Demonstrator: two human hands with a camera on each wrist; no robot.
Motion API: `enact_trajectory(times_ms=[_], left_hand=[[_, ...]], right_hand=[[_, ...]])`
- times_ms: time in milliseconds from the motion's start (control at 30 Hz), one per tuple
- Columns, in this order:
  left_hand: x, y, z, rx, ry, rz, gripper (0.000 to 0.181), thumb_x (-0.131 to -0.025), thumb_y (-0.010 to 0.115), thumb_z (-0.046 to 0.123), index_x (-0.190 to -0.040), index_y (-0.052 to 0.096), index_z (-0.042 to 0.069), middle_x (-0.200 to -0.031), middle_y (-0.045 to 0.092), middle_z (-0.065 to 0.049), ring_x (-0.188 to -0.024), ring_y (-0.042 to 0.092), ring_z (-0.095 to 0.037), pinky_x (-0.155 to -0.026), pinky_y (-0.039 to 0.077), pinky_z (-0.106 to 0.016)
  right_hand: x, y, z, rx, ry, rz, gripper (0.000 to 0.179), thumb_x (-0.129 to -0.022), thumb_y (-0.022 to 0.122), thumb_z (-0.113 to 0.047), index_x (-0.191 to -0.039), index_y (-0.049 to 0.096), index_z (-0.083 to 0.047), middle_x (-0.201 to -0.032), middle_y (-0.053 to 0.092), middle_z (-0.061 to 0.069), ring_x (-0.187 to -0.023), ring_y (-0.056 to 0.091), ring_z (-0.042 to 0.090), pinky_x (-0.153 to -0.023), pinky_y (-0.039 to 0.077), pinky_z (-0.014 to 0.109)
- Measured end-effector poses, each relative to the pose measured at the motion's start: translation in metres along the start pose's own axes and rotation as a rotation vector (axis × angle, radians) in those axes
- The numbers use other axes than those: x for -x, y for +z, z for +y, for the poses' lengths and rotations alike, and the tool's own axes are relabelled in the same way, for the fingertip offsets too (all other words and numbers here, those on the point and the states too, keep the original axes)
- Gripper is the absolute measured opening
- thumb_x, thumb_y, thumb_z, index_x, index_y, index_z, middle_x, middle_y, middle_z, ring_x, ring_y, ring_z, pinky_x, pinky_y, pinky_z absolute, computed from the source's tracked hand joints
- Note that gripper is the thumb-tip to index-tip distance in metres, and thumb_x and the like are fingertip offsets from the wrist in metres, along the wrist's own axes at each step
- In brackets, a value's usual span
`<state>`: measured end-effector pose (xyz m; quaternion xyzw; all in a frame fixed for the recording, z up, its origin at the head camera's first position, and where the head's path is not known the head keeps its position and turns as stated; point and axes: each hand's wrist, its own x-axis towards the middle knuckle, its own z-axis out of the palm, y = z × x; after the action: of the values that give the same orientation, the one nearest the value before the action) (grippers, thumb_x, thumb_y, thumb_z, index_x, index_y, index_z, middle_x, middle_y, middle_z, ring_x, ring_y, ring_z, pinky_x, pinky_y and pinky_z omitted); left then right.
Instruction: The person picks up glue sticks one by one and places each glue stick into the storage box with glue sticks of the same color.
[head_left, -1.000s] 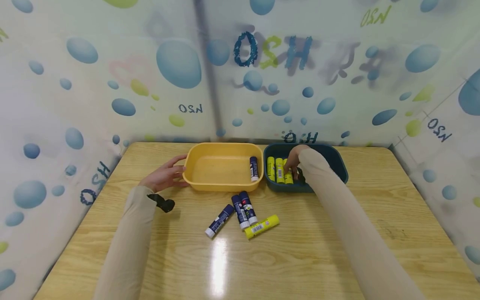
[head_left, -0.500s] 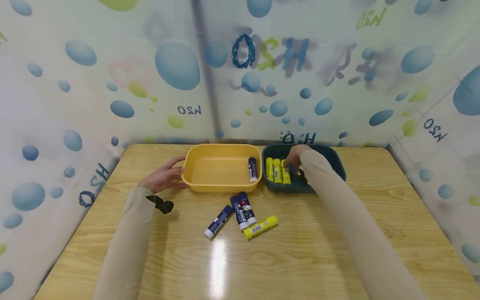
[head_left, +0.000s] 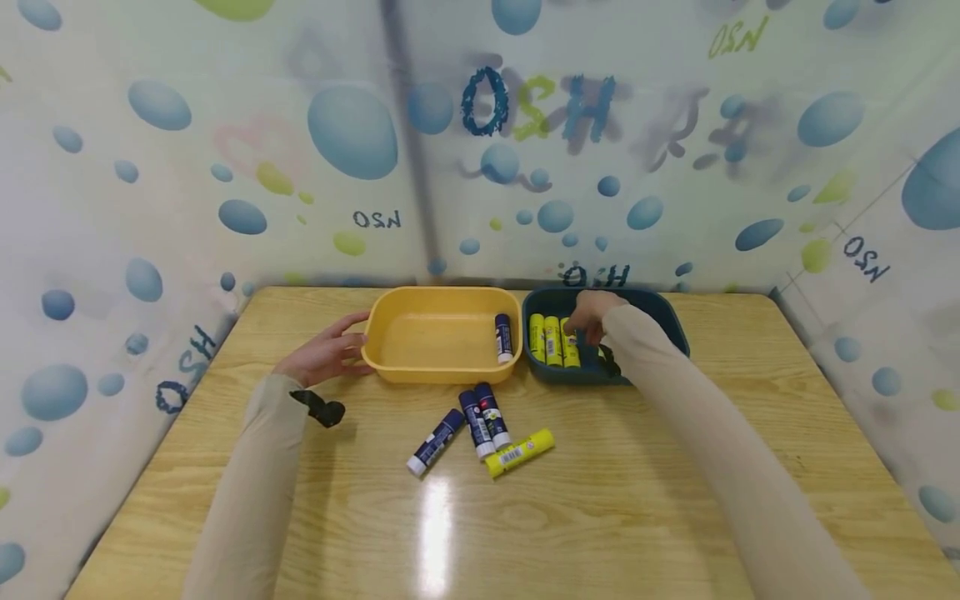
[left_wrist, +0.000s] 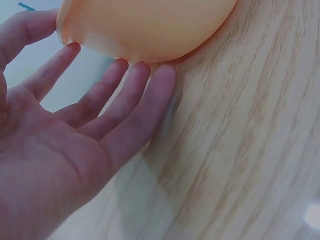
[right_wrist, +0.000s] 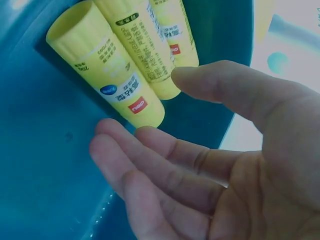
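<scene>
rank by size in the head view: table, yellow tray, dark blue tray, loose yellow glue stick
Table
Yellow tray and dark blue tray: too alike to rank
Loose yellow glue stick

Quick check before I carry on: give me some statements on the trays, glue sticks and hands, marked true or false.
1. Three yellow glue sticks lie in the dark blue tray. True.
2. The left hand touches the yellow tray. True.
3. Three navy sticks lie in the yellow tray. False: it holds one navy stick.
4. The right hand is at the yellow tray. False: the right hand is at the dark blue tray.
5. A loose yellow stick lies on the table. True.
</scene>
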<state>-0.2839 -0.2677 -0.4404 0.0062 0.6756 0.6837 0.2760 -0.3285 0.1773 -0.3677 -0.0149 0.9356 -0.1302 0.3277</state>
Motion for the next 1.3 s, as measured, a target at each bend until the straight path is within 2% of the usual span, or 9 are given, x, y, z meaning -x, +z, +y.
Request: enact_trajectory(times_ms=[167, 367, 567, 700, 800, 867, 1067, 1200, 1300], left_hand=[[0.003, 0.000, 0.000, -0.002, -0.006, 0.008, 0.061, -0.103, 0.047, 0.015, -0.154, 0.013, 0.011, -0.145, 0.029, -0.022, -0.105, 0.059, -0.021, -0.099, 0.042, -0.052], [0.004, 0.000, -0.002, -0.004, -0.011, 0.006, 0.060, -0.104, 0.046, 0.019, -0.153, 0.015, 0.006, -0.140, 0.035, -0.022, -0.108, 0.058, -0.021, -0.099, 0.043, -0.048], [0.006, 0.001, 0.000, -0.039, 0.018, 0.019, 0.059, -0.103, 0.048, 0.021, -0.152, 0.018, 0.004, -0.143, 0.034, -0.027, -0.109, 0.059, -0.024, -0.098, 0.043, -0.050], [0.010, -0.002, 0.003, -0.109, 0.046, 0.015, 0.059, -0.103, 0.049, 0.023, -0.150, 0.021, 0.002, -0.143, 0.036, -0.028, -0.107, 0.061, -0.023, -0.098, 0.043, -0.051], [0.016, -0.004, 0.005, -0.189, 0.046, 0.009, 0.058, -0.103, 0.048, 0.024, -0.150, 0.022, 0.001, -0.142, 0.038, -0.027, -0.106, 0.061, -0.019, -0.099, 0.043, -0.050], [0.020, -0.005, 0.006, -0.226, 0.034, 0.018, 0.057, -0.103, 0.048, 0.024, -0.149, 0.024, 0.001, -0.141, 0.040, -0.026, -0.108, 0.060, -0.020, -0.099, 0.043, -0.050], [0.035, -0.006, 0.009, -0.267, 0.007, 0.023, 0.056, -0.103, 0.047, 0.021, -0.147, 0.023, -0.004, -0.137, 0.040, -0.027, -0.119, 0.051, -0.034, -0.101, 0.040, -0.051], [0.042, -0.008, 0.009, -0.344, -0.014, 0.016, 0.054, -0.104, 0.045, 0.020, -0.146, 0.025, -0.007, -0.135, 0.041, -0.030, -0.116, 0.052, -0.034, -0.099, 0.044, -0.047], [0.045, -0.007, 0.008, -0.400, -0.018, -0.002, 0.052, -0.103, 0.045, 0.018, -0.145, 0.026, -0.008, -0.135, 0.041, -0.032, -0.113, 0.054, -0.033, -0.097, 0.046, -0.044]], right_hand=[[0.010, 0.001, -0.004, 0.025, -0.021, 0.020, 0.044, -0.094, 0.059, -0.030, -0.122, 0.059, 0.003, -0.096, 0.070, 0.016, -0.076, 0.067, 0.022, -0.064, 0.054, 0.029], [0.017, 0.004, -0.004, 0.040, -0.038, 0.037, 0.038, -0.093, 0.058, -0.031, -0.113, 0.064, 0.001, -0.094, 0.071, 0.016, -0.078, 0.067, 0.025, -0.059, 0.052, 0.028], [0.023, 0.006, -0.004, 0.069, -0.076, 0.052, 0.031, -0.094, 0.058, -0.031, -0.099, 0.069, -0.002, -0.092, 0.071, 0.014, -0.062, 0.061, 0.016, -0.056, 0.047, 0.028], [0.032, 0.006, -0.003, 0.074, -0.089, 0.063, 0.029, -0.093, 0.059, -0.031, -0.089, 0.067, -0.003, -0.089, 0.070, 0.012, -0.063, 0.060, 0.016, -0.064, 0.050, 0.034], [0.039, 0.006, -0.001, 0.076, -0.099, 0.074, 0.029, -0.092, 0.060, -0.031, -0.090, 0.068, -0.003, -0.090, 0.070, 0.011, -0.070, 0.063, 0.019, -0.071, 0.049, 0.039], [0.044, 0.007, 0.002, 0.078, -0.117, 0.087, 0.028, -0.092, 0.061, -0.031, -0.093, 0.069, -0.004, -0.090, 0.069, 0.011, -0.074, 0.063, 0.022, -0.070, 0.048, 0.039], [0.057, 0.007, 0.010, 0.096, -0.130, 0.120, 0.029, -0.093, 0.062, -0.032, -0.083, 0.067, -0.005, -0.079, 0.066, 0.009, -0.071, 0.060, 0.023, -0.056, 0.041, 0.031], [0.063, 0.006, 0.018, 0.097, -0.156, 0.148, 0.026, -0.093, 0.062, -0.030, -0.082, 0.063, -0.006, -0.077, 0.064, 0.009, -0.070, 0.060, 0.025, -0.056, 0.041, 0.032], [0.065, 0.005, 0.028, 0.094, -0.215, 0.176, 0.025, -0.092, 0.063, -0.029, -0.082, 0.059, -0.006, -0.074, 0.059, 0.007, -0.065, 0.053, 0.023, -0.056, 0.039, 0.033]])
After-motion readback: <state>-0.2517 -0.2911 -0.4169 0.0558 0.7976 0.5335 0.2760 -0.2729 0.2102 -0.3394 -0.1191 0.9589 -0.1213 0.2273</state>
